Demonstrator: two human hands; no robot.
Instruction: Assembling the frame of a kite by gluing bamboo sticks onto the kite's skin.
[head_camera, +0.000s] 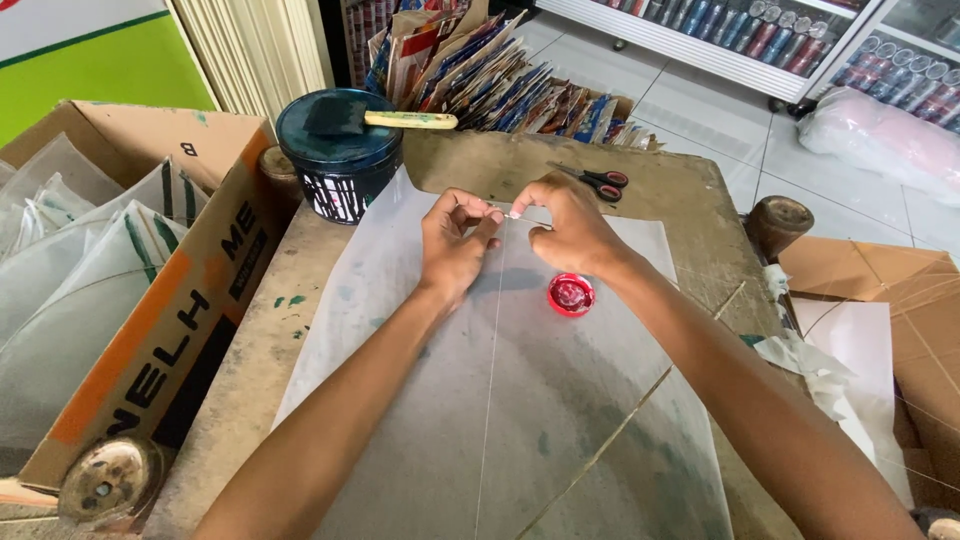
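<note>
A translucent white paper sheet (560, 400) lies on the worn wooden table (250, 370). A thin stick (492, 380) runs straight down the sheet's middle, and a second thin stick (640, 400) crosses it at a slant on the right. My left hand (455, 245) and my right hand (570, 225) meet at the far end of the middle stick, fingertips pinching it against the sheet. A small red round cap (571, 294) sits on the sheet just under my right wrist.
A dark round tub (340, 150) with a foam brush (370, 118) on its lid stands at the back left. Red-handled scissors (600, 181) lie at the back. A cardboard box (190, 300) of folded sheets is at the left. Brown paper (900, 310) lies right.
</note>
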